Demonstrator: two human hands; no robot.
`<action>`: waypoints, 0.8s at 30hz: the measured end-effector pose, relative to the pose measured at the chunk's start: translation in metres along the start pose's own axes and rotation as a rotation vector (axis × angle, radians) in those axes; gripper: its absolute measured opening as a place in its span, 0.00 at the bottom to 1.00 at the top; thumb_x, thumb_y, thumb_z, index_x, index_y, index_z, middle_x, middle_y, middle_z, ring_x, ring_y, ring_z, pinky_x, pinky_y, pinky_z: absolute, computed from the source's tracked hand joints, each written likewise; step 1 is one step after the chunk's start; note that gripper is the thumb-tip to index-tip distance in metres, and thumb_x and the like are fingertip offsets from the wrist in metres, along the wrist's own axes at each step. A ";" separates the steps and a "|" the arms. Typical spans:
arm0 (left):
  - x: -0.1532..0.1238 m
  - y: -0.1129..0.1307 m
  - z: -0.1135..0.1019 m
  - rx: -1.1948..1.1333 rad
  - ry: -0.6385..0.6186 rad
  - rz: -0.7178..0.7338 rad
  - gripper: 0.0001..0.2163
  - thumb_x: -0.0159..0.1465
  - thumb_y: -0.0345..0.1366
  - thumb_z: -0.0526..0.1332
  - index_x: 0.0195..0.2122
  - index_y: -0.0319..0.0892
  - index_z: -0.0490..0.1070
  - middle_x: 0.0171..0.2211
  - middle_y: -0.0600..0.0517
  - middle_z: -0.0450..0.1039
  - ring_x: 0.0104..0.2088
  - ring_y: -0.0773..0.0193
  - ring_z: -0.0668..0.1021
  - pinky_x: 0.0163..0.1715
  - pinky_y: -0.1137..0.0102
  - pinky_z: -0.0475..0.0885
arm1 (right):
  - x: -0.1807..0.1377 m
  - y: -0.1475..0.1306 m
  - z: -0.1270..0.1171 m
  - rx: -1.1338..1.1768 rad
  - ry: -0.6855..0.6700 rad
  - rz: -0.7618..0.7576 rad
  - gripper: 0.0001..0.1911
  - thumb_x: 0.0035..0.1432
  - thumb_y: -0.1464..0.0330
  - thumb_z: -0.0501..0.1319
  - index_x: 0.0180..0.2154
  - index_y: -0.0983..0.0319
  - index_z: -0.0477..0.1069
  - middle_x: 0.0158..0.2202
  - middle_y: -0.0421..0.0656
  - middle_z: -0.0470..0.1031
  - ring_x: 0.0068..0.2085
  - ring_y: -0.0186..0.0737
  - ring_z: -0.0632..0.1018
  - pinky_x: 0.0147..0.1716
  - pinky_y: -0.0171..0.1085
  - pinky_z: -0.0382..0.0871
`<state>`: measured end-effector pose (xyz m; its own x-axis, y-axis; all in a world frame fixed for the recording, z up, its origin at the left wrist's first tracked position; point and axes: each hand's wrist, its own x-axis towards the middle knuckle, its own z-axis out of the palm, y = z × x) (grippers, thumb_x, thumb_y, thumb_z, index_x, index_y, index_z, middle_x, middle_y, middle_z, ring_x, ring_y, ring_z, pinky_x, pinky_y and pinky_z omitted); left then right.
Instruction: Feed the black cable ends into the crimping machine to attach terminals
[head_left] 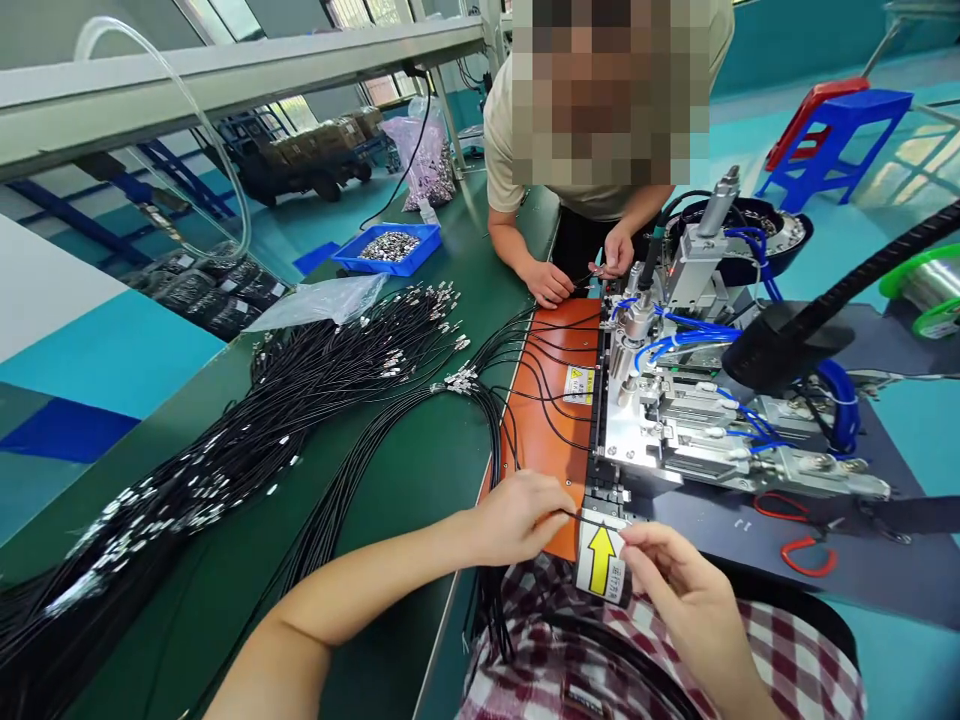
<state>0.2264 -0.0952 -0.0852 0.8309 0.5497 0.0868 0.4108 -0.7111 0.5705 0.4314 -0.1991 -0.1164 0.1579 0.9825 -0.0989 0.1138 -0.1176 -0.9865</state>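
A thin black cable (592,520) is stretched between my two hands, just above the yellow arrow label (602,562) at the machine's near end. My left hand (525,515) pinches it on the left. On the right, my right hand (671,570) grips its end between thumb and fingertips; the tip itself is mostly hidden. Beyond my hands, several black cables cross the orange plate (551,430) to the metal machine (645,430). Beside my left forearm, a bundle of black cables (390,410) with silvery ends lies on the green table (420,500).
Across the table a person (600,130) leans in, hands at the machine's far end. Red-handled scissors (806,550) lie to the right. A large cable pile (300,400) covers the left side. A blue tray (390,247) holds small metal parts. A black flexible hose (862,280) reaches over the machine.
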 end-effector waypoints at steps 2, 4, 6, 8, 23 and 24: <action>0.003 0.002 0.004 0.020 -0.025 -0.019 0.08 0.65 0.35 0.56 0.42 0.41 0.70 0.34 0.49 0.76 0.36 0.61 0.77 0.37 0.67 0.65 | 0.005 0.005 0.005 0.014 0.005 0.036 0.11 0.56 0.58 0.63 0.33 0.59 0.75 0.27 0.42 0.74 0.26 0.38 0.73 0.25 0.35 0.70; 0.008 0.008 0.005 -0.001 -0.056 -0.022 0.09 0.65 0.36 0.56 0.44 0.41 0.69 0.35 0.49 0.76 0.37 0.59 0.77 0.38 0.67 0.65 | 0.009 0.007 0.008 0.023 -0.012 0.016 0.11 0.55 0.58 0.64 0.35 0.59 0.74 0.29 0.43 0.74 0.28 0.39 0.74 0.27 0.36 0.70; 0.014 0.014 0.006 -0.084 -0.065 -0.043 0.09 0.67 0.35 0.53 0.44 0.42 0.70 0.37 0.49 0.77 0.38 0.60 0.77 0.39 0.68 0.66 | 0.012 0.006 0.008 0.071 -0.010 0.000 0.12 0.56 0.59 0.63 0.39 0.59 0.73 0.30 0.42 0.74 0.29 0.40 0.74 0.29 0.36 0.71; 0.018 0.017 0.008 -0.193 -0.041 -0.100 0.11 0.69 0.34 0.50 0.42 0.42 0.72 0.36 0.50 0.77 0.37 0.63 0.77 0.38 0.70 0.66 | 0.015 0.005 0.005 0.164 0.018 0.031 0.13 0.59 0.58 0.61 0.43 0.58 0.70 0.29 0.41 0.73 0.27 0.38 0.73 0.28 0.36 0.70; 0.019 0.036 0.024 -0.468 -0.015 -0.230 0.07 0.67 0.35 0.53 0.37 0.40 0.69 0.26 0.55 0.68 0.26 0.69 0.68 0.26 0.74 0.60 | 0.005 0.003 0.001 0.181 0.015 0.113 0.13 0.57 0.59 0.63 0.30 0.62 0.70 0.24 0.38 0.68 0.23 0.31 0.66 0.23 0.32 0.64; 0.021 0.034 0.026 -0.486 -0.013 -0.232 0.07 0.67 0.35 0.54 0.36 0.40 0.69 0.26 0.55 0.68 0.26 0.69 0.68 0.26 0.74 0.61 | 0.005 0.005 0.000 0.175 0.013 0.117 0.13 0.57 0.59 0.63 0.29 0.62 0.70 0.24 0.38 0.68 0.23 0.31 0.66 0.23 0.32 0.63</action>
<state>0.2676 -0.1192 -0.0854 0.7445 0.6608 -0.0950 0.3656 -0.2846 0.8862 0.4324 -0.1944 -0.1216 0.1732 0.9614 -0.2138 -0.0782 -0.2029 -0.9761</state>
